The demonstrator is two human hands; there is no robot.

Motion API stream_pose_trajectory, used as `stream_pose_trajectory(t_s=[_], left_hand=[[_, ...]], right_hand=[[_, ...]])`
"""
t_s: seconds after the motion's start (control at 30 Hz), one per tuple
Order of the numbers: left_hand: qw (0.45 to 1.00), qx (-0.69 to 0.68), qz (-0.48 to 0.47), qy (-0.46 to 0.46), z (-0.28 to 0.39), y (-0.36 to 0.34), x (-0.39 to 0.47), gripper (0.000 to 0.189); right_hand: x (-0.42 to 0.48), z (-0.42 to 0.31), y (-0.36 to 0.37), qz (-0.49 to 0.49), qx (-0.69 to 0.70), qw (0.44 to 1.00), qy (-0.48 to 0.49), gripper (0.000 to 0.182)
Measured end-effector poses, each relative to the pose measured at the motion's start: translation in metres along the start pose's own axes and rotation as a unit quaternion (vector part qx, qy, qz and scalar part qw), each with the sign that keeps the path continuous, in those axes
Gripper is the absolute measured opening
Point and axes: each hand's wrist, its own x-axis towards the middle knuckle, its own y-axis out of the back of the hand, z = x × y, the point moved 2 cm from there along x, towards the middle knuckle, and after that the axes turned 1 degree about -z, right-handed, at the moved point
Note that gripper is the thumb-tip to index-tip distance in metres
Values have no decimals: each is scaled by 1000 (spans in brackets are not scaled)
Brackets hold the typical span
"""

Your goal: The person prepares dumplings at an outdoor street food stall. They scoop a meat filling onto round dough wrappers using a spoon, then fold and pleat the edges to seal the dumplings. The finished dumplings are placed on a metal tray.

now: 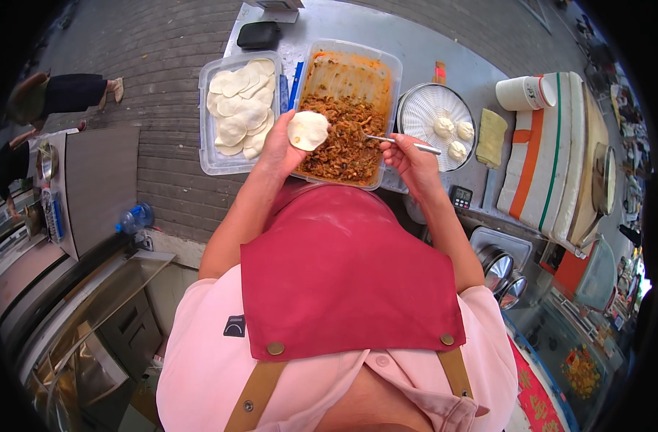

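My left hand (pixel 283 144) holds one round dough wrapper (pixel 308 130) flat on its fingers, over the left edge of a plastic tub (pixel 394 65) of reddish-brown chopped filling (pixel 347 148). The wrapper has a small orange smear. My right hand (pixel 412 161) grips a thin metal utensil (pixel 423 147) by its handle, its far end in the filling. Left of the tub, a plastic container (pixel 206 156) holds many overlapping dough wrappers (pixel 242 105). On the right, several pleated buns (pixel 444 127) sit on a white mesh liner in a round steamer (pixel 415 102).
A metal table (pixel 361 19) carries a black case (pixel 258 35), a folded yellowish cloth (pixel 491 138), a digital timer (pixel 461 196) and stacked paper cups (pixel 523 93). A foam box (pixel 534 162) stands at the right. Two other people are at the far left, apart from my hands.
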Motion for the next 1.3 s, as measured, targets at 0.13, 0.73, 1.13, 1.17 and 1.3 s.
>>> stream_pose_trajectory(t_s=[0.13,0.73,1.13,1.17,1.3], left_hand=[[999,-7,-42,2,-14,-38,7,56],[996,-89,18,7,-10,-69,21,55],[998,-61,-16,-27,-7,-64,-1,49],[998,-53,-20,-27,-6,-65,-2,49],[997,-70,-3,-39,6,-44,2,53]], right_hand=[[0,-26,-39,-3,-154,986,69,24],[-17,12,-78,-161,-687,534,466,40],[-30,-26,-72,60,-131,975,168,29],[-23,-25,-65,58,-115,975,180,28],[-17,-30,-40,82,-262,938,213,21]])
